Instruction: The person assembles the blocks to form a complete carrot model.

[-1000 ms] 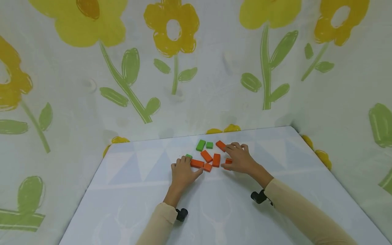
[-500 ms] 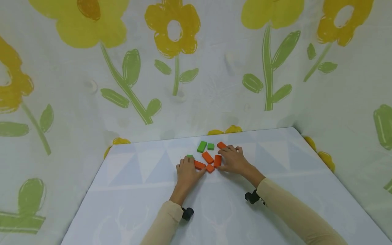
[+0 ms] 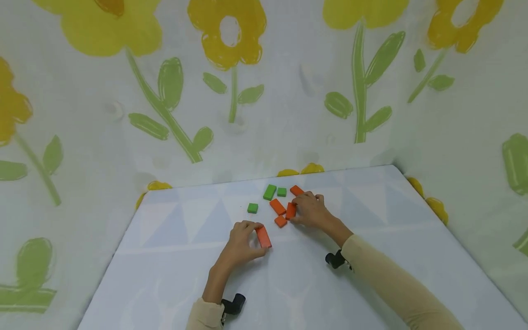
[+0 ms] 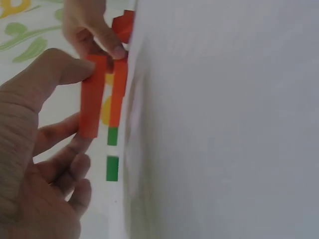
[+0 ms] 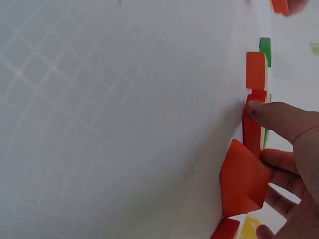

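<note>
Clear of the tabletop, an orange block (image 3: 264,237) is pinched between the thumb and fingers of my left hand (image 3: 239,243). My right hand (image 3: 312,211) pinches another orange block (image 3: 290,211), with the thumb (image 5: 271,115) on its near end. Close beside that block lie a long orange block (image 3: 277,206) and a small orange one (image 3: 281,221). Just past the right fingers is a further orange block (image 3: 296,190). The right wrist view also shows a tilted orange block (image 5: 244,179) by the right fingers, which the hand hides in the head view.
Three green blocks lie farther back: a small one (image 3: 252,208) to the left, a longer one (image 3: 270,192) and another small one (image 3: 282,192). The pale patterned table (image 3: 173,270) ends at a flower-printed cloth (image 3: 280,137) behind.
My left hand has lifted the orange block off the table and drawn it nearer, uncovering the small green block. The right hand has moved left onto the upright-lying orange block.
</note>
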Demonstrator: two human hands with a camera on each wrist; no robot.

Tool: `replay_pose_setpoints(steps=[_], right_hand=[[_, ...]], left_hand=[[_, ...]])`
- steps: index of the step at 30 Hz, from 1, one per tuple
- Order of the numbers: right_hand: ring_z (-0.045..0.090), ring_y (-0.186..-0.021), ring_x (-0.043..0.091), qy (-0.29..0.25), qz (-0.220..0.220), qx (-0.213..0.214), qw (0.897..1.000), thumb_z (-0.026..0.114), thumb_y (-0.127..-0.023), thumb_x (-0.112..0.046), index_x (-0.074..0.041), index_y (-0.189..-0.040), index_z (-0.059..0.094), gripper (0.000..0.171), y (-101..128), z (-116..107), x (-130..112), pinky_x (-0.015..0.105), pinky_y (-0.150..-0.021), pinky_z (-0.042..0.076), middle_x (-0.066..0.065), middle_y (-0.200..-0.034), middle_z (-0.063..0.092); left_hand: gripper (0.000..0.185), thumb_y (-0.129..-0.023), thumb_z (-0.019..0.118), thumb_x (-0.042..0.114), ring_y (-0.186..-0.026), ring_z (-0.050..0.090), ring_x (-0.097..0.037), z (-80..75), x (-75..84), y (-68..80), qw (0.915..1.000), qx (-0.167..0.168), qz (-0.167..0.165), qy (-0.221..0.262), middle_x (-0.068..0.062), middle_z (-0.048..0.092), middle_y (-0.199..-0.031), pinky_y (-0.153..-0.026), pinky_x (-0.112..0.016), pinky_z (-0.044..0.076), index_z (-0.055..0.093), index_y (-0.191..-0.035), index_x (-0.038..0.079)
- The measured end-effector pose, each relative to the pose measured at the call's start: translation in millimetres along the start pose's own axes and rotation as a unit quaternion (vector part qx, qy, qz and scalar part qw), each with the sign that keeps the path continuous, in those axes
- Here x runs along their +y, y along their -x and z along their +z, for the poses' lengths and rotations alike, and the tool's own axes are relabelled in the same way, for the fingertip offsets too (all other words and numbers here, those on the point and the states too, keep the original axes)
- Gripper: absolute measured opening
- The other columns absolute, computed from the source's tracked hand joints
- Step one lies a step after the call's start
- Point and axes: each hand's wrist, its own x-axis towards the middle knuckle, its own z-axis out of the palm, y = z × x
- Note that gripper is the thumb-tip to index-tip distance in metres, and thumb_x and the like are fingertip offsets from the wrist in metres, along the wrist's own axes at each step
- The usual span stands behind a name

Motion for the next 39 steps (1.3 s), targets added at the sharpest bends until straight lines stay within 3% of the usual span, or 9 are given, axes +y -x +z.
replay_pose_setpoints(steps=[4,10,14,19,23,30,39], right_hand=[[0.042,-0.129,0.031,-0.006,0.002,-0.004,1.000,0.081,-0.082,-0.044,-0.012,-0.128,0.066,0.058,-2.1,-1.5,4.2,0.062,-0.105,0.027,0.005,-0.133,0.062],[0.039,-0.130,0.031,-0.063,0.008,0.026,0.998,0.085,-0.079,-0.041,-0.012,-0.125,0.066,0.058,5.3,-10.5,8.8,0.062,-0.106,0.021,0.004,-0.125,0.064],[0.040,-0.128,0.031,-0.091,-0.008,0.061,0.994,0.085,-0.079,-0.036,-0.011,-0.126,0.065,0.057,18.5,-25.9,7.8,0.061,-0.104,0.022,0.005,-0.120,0.064],[0.040,-0.128,0.032,-0.102,-0.062,0.096,0.988,0.083,-0.080,-0.032,-0.010,-0.127,0.064,0.055,38.8,-35.2,-5.6,0.059,-0.100,0.027,0.007,-0.125,0.062],[0.043,-0.126,0.029,-0.090,-0.099,0.094,0.987,0.085,-0.078,-0.036,-0.013,-0.124,0.066,0.055,58.9,-23.8,-23.5,0.058,-0.098,0.030,0.005,-0.126,0.061],[0.044,-0.125,0.023,-0.080,-0.156,0.032,0.984,0.084,-0.078,-0.043,-0.019,-0.124,0.066,0.055,83.1,10.8,-53.2,0.053,-0.094,0.034,-0.001,-0.128,0.060],[0.044,-0.119,0.017,-0.060,-0.172,0.046,0.982,0.085,-0.077,-0.043,-0.019,-0.119,0.068,0.051,86.6,25.7,-56.3,0.045,-0.090,0.034,-0.007,-0.121,0.061]], left_hand=[[0.055,-0.078,0.082,0.033,-0.117,0.044,-0.020,-0.4,-3.8,13.3,0.9991,-0.027,0.031,0.010,0.002,0.056,-0.125,-0.090,-0.044,0.046,0.064,-0.128,0.021],[0.051,-0.079,0.082,0.034,-0.109,0.044,-0.015,5.3,-12.5,19.9,0.9969,-0.031,0.069,0.023,0.004,0.058,-0.123,-0.088,-0.040,0.047,0.066,-0.125,0.021],[0.050,-0.080,0.081,0.033,-0.108,0.044,-0.013,10.3,-21.2,21.6,0.9964,-0.031,0.074,0.029,0.007,0.056,-0.125,-0.089,-0.037,0.047,0.065,-0.127,0.023],[0.053,-0.080,0.081,0.030,-0.109,0.044,-0.011,9.7,-26.3,22.2,0.9967,-0.017,0.068,0.040,0.010,0.055,-0.128,-0.091,-0.040,0.046,0.065,-0.130,0.026],[0.054,-0.081,0.081,0.033,-0.112,0.045,-0.011,9.5,-28.0,22.9,0.9962,-0.011,0.074,0.045,0.012,0.054,-0.130,-0.092,-0.042,0.046,0.064,-0.132,0.029],[0.052,-0.081,0.081,0.037,-0.109,0.045,-0.008,11.5,-33.8,39.9,0.9971,-0.018,0.045,0.059,0.017,0.054,-0.128,-0.090,-0.041,0.047,0.064,-0.130,0.034],[0.053,-0.083,0.080,0.041,-0.113,0.045,-0.009,14.2,-31.6,33.8,0.9955,-0.022,0.056,0.073,0.019,0.053,-0.130,-0.095,-0.044,0.045,0.063,-0.132,0.035]])
